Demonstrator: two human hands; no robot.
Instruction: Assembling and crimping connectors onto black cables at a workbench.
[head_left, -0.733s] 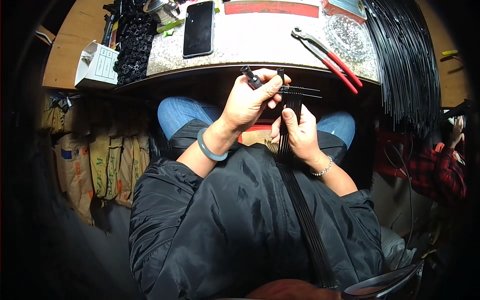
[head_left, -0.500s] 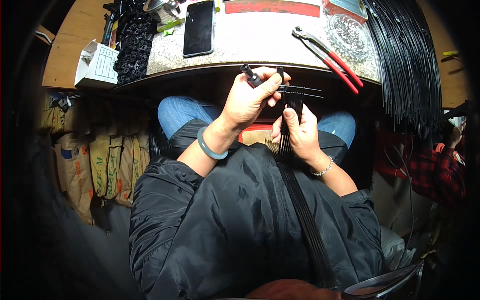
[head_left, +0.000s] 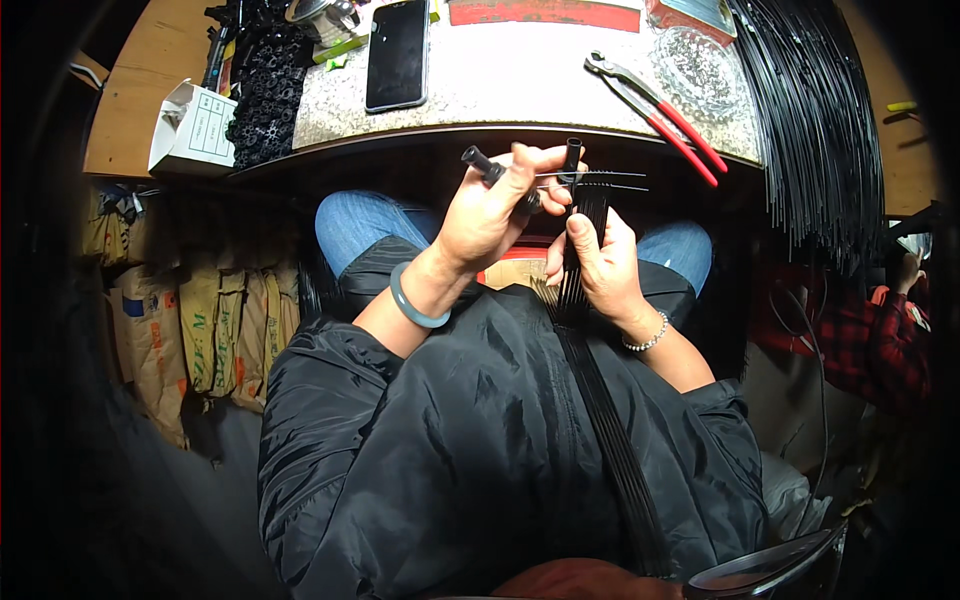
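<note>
My left hand is closed round several short black tubular pieces that poke out past the thumb. At its fingertips is another upright black tube, at the top of a bundle of thin black rods. My right hand grips that bundle, its thumb pressed on the front. The rods run down over my dark jacket toward the lower right. Two thin wires cross the bundle's top and stick out to the right; I cannot make out exactly how they join the rods.
On the worktable lie a black phone, red-handled pincers and a clear glass dish. A heap of black tubular parts and a white box are left. Black rods hang over the right edge; beyond sits a person.
My left hand has shifted slightly left, its index finger lifted away and thumb drawn back. The upright black tube has moved a little right. My right hand stays almost still.
</note>
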